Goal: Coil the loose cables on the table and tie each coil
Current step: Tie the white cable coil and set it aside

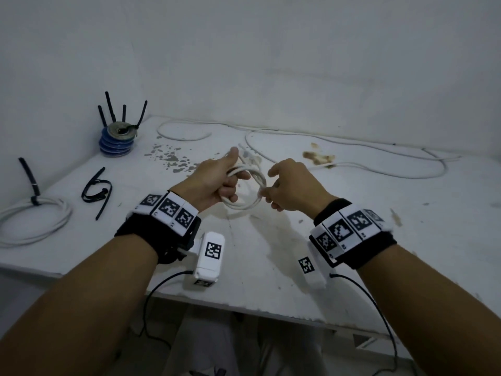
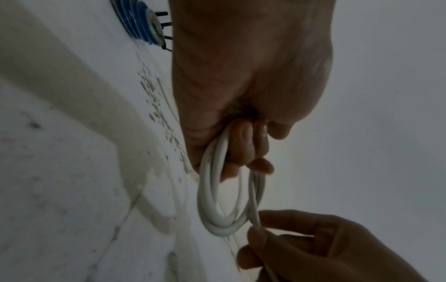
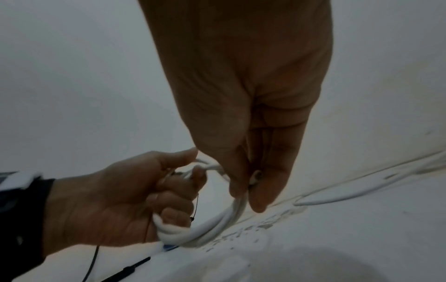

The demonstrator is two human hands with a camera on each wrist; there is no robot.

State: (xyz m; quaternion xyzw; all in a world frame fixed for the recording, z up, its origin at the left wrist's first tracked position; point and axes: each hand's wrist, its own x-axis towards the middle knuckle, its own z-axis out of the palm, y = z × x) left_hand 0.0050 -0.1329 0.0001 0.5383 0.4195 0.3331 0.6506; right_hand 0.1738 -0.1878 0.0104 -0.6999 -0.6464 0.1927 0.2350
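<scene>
Held above the bench (image 1: 271, 267): white cable coil (image 1: 253, 204), gripped with curled fingers by left hand (image 1: 214, 183), pinched at opposite side by right hand (image 1: 292, 185). Tied coil (image 1: 32, 221) far left of it.

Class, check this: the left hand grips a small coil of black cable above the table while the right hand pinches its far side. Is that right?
Not quite. The small coil of round plastic cable is white, as the head view shows. The left hand grips it above the table and the right hand pinches its far side.

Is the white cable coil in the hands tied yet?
Untied: the white cable coil shows no strap; both hands only hold its loops.
</scene>
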